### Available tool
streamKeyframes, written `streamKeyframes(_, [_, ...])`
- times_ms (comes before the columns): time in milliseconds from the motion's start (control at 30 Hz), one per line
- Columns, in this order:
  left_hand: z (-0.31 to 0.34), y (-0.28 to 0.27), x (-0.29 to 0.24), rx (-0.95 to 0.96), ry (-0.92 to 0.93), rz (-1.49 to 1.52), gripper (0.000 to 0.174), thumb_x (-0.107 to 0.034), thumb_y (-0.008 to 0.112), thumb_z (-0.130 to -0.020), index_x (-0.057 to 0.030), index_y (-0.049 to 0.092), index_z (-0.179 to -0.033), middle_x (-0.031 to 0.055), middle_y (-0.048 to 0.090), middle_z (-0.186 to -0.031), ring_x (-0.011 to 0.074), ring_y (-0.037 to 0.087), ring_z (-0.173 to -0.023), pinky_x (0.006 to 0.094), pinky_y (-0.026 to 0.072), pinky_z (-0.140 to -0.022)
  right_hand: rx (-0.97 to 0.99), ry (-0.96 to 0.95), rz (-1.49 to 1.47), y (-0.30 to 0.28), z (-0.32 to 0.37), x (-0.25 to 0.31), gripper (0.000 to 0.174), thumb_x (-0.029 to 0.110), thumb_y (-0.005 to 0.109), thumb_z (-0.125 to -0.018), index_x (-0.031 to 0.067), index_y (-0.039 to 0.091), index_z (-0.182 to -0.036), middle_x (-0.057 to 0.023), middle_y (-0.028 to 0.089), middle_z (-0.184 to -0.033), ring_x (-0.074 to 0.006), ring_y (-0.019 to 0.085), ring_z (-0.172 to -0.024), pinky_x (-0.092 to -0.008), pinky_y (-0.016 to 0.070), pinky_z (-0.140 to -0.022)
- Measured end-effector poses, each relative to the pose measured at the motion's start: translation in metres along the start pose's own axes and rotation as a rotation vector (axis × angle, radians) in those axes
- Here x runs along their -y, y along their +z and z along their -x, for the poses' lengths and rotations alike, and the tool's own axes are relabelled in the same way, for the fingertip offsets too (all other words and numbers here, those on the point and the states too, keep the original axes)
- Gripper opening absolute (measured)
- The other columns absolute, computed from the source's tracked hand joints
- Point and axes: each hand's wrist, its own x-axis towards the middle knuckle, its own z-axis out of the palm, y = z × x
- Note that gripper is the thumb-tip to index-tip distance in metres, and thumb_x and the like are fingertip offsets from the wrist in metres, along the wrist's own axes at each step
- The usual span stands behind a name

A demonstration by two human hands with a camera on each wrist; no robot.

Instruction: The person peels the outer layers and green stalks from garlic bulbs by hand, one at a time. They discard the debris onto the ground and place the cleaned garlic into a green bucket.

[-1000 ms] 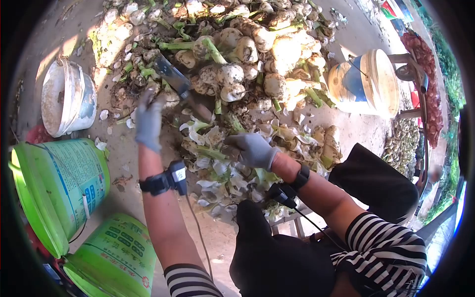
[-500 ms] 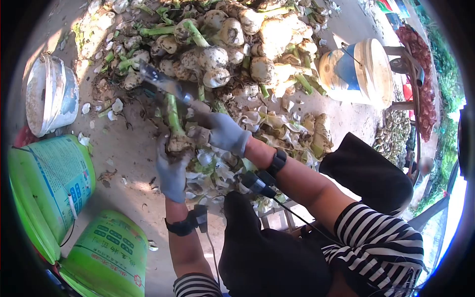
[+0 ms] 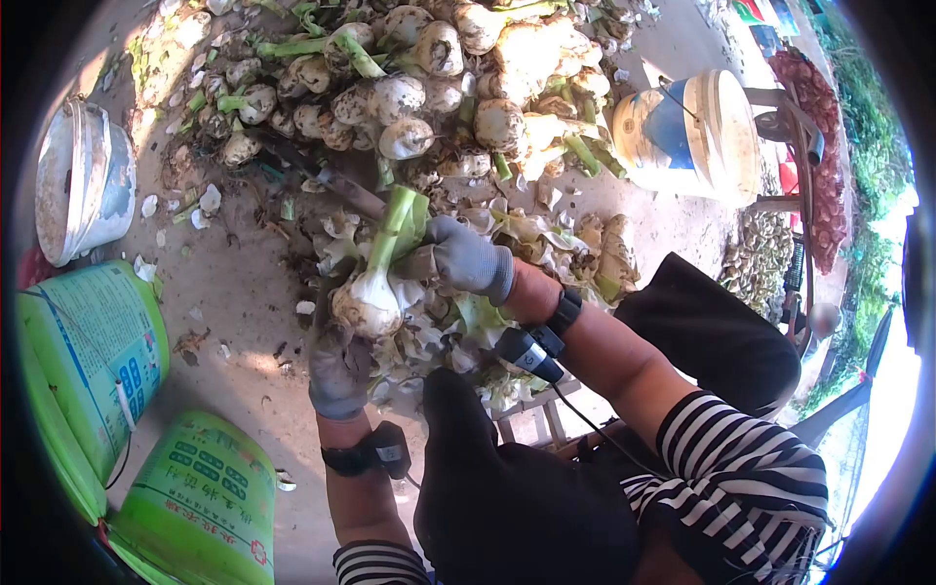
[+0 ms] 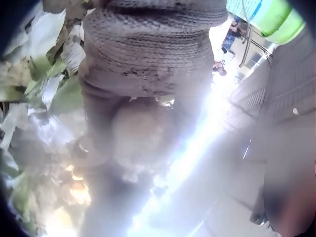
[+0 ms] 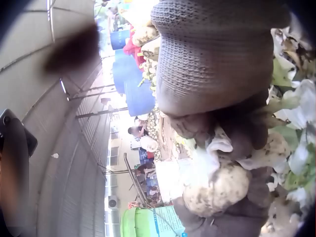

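In the head view, a large whitish bulb [image 3: 369, 304], soil-stained at its base, has a thick green stalk [image 3: 392, 226] pointing up and away. My gloved left hand [image 3: 339, 375] holds the bulb from below; its fingers are mostly hidden. The gloved right hand [image 3: 468, 258] lies beside the stalk, curled round the handle of a knife [image 3: 351, 194] that runs behind the stalk. The dark blade points to the far left. In the right wrist view the bulb [image 5: 217, 190] shows below the glove, with torn white peel [image 5: 217, 143] at the fingers.
Ahead lies a heap of similar bulbs [image 3: 400, 97]. Peeled leaves [image 3: 468, 322] cover the ground before the knees. Pails stand around: a white one [image 3: 83, 180] at left, green ones [image 3: 200, 487] nearer, a blue-and-white one [image 3: 687, 132] at right. A red mesh sack [image 3: 814, 166] lies beyond.
The left hand reached from the heap back toward the body with the bulb, which is now turned stalk outward. The right hand and knife moved in toward it; the view shifted slightly.
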Motion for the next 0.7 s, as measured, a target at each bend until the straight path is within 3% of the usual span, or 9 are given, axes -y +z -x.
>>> streamKeyframes(33, [-0.005,-0.011,0.009,-0.002,0.002,0.001,0.072,-0.022,0.067,-0.07,0.0016,0.032,-0.128,0.0148,0.044,-0.12,0.0276,0.049,-0.107,0.038,0.0423,-0.091,-0.14,-0.358,0.419,0.003,0.003,-0.01,0.019,0.007,0.059,-0.074,0.0027,0.063,-0.092,-0.0061,0.064,-0.087,-0.0198,0.06,-0.079,-0.0296,0.0476,-0.071])
streamKeyframes(100, [-0.016,-0.041,0.028,-0.052,0.871,-1.462,0.075,-0.032,0.068,-0.07,0.0008,0.032,-0.128,0.0135,0.042,-0.121,0.0266,0.05,-0.104,0.038,0.0418,-0.091,-0.044,-0.104,0.384,0.002,0.008,0.0,0.023,0.009,0.061,-0.07,0.0039,0.064,-0.091,-0.0058,0.065,-0.088,-0.0243,0.06,-0.081,-0.0305,0.0481,-0.074])
streamKeyframes(133, [-0.001,-0.004,0.025,-0.15,0.367,-0.66,0.062,-0.035,0.059,-0.08,0.0012,0.036,-0.124,0.0121,0.048,-0.114,0.0253,0.052,-0.101,0.0377,0.0433,-0.087,-0.096,-0.124,0.242,0.003,0.009,0.003,0.022,0.008,0.061,-0.07,0.0042,0.064,-0.092,-0.0068,0.064,-0.09,-0.0228,0.06,-0.083,-0.0297,0.0474,-0.076])
streamKeyframes(167, [0.0,-0.006,0.021,-0.158,0.368,-0.661,0.062,-0.035,0.059,-0.08,0.0012,0.036,-0.124,0.0121,0.048,-0.114,0.0253,0.052,-0.101,0.0377,0.0433,-0.087,-0.145,-0.146,0.099,0.002,0.006,0.011,0.022,0.008,0.062,-0.07,0.0046,0.065,-0.092,-0.0077,0.064,-0.091,-0.0213,0.06,-0.085,-0.0289,0.0467,-0.078])
streamKeyframes(233, [-0.006,-0.012,0.01,-0.092,0.005,0.043,0.043,-0.029,0.047,-0.089,0.0012,0.043,-0.119,0.0112,0.052,-0.108,0.0222,0.052,-0.099,0.0347,0.0425,-0.086,-0.085,0.346,-0.443,-0.001,0.011,0.026,0.025,0.006,0.062,-0.071,0.0042,0.064,-0.095,-0.0067,0.063,-0.097,-0.0167,0.058,-0.09,-0.0274,0.0446,-0.082])
streamKeyframes(367, [-0.023,-0.008,0.0,-0.23,0.253,-0.805,0.043,-0.025,0.045,-0.088,0.0014,0.042,-0.122,0.0087,0.053,-0.114,0.0151,0.051,-0.1,0.028,0.0454,-0.077,0.025,0.41,-0.738,-0.003,0.017,0.042,0.037,0.001,0.062,-0.071,0.0011,0.057,-0.108,-0.0043,0.061,-0.099,-0.0103,0.055,-0.087,-0.0243,0.0442,-0.078])
streamKeyframes(500, [-0.014,-0.001,0.002,0.014,0.132,-0.94,0.036,-0.027,0.047,-0.09,0.0015,0.05,-0.112,0.0102,0.054,-0.105,0.0154,0.052,-0.094,0.0269,0.0438,-0.08,-0.019,0.437,-0.776,0.008,0.018,0.024,0.033,0.002,0.061,-0.073,0.0002,0.056,-0.106,-0.0042,0.061,-0.095,-0.0099,0.055,-0.085,-0.0248,0.0451,-0.077])
streamKeyframes(567, [-0.019,-0.006,0.01,0.008,0.182,-0.87,0.037,-0.029,0.048,-0.09,0.0007,0.049,-0.112,0.0106,0.056,-0.101,0.0158,0.055,-0.087,0.0259,0.0453,-0.077,0.102,0.367,-0.76,0.015,0.015,0.025,0.029,0.005,0.061,-0.076,-0.0004,0.056,-0.105,-0.0049,0.061,-0.094,-0.0102,0.055,-0.087,-0.0252,0.0452,-0.078])
streamKeyframes(700, [-0.029,-0.033,-0.009,-0.217,0.039,0.193,0.039,-0.035,0.045,-0.09,0.0014,0.05,-0.105,0.0143,0.058,-0.094,0.0205,0.058,-0.085,0.0329,0.0485,-0.079,0.205,0.29,-0.759,0.005,0.029,0.033,0.026,0.008,0.065,-0.075,-0.001,0.06,-0.1,-0.0023,0.063,-0.088,-0.009,0.056,-0.077,-0.0268,0.0471,-0.072])
